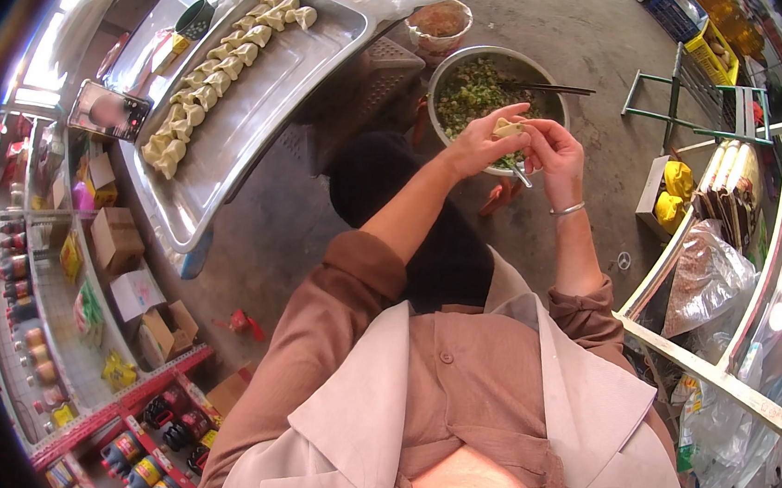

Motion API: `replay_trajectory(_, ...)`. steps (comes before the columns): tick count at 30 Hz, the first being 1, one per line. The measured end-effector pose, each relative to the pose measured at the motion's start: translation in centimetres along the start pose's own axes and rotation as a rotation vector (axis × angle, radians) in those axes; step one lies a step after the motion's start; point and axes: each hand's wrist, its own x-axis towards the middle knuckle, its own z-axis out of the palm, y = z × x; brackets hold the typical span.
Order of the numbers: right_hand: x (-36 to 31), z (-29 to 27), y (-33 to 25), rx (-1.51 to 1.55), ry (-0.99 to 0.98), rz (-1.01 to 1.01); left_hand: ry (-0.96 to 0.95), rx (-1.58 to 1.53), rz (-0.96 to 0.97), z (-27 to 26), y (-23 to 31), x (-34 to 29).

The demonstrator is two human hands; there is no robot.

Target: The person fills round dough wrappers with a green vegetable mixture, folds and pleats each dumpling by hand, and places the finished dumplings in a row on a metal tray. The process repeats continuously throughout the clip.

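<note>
Above the near rim of a metal bowl [437, 109], both my hands are closed on a small pale dumpling [509, 127]. It rests in the fingers of my left hand [479, 147], while the fingertips of my right hand [556, 160] pinch its edge. Chopped green filling [477, 82] lies in the bowl, and dark chopsticks [561, 89] stick out over its right side. A shiny metal handle [522, 176] shows just below my right hand; whether I hold it or it lies in the bowl, I cannot tell.
At the left, a large metal tray [268, 108] carries rows of shaped dumplings [201, 93]. A phone [110, 112] stands beside it. Behind the bowl is a white tub [440, 27]. Shelves of goods line both sides, with a green folding stool frame [674, 97] at the right.
</note>
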Motion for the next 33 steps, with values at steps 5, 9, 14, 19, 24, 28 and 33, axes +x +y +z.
replay_trajectory(5, 0.0, 0.1, 0.2, -0.102, 0.014, 0.007, 0.097, 0.161, 0.074, 0.1, -1.0, 0.1)
replay_trajectory(9, 0.0, -0.7, 0.9, -0.188, -0.017, -0.016, 0.113, 0.298, 0.188, 0.0, -3.9, 1.0)
replay_trajectory(14, 0.9, -1.3, 2.7, -0.224, 0.018, -0.012, 0.061, 1.267, 0.462, 0.5, -5.6, 2.5)
replay_trajectory(19, 1.3, -1.1, 4.3, -0.193, -0.001, -0.069, 0.198, 1.078, 0.678, 0.1, -4.4, 0.8)
replay_trajectory(24, 1.4, -1.1, 5.2, -0.19, 0.028, -0.101, 0.232, 1.259, 0.687, 0.4, -5.2, 0.6)
replay_trajectory(28, 1.5, -1.5, 5.9, -0.183, 0.039, -0.092, 0.201, 1.308, 0.602, 0.8, -7.4, 2.2)
replay_trajectory(33, 2.0, -1.8, 6.8, -0.209, 0.047, -0.155, 0.196, 1.264, 0.527, 0.7, -7.9, 2.5)
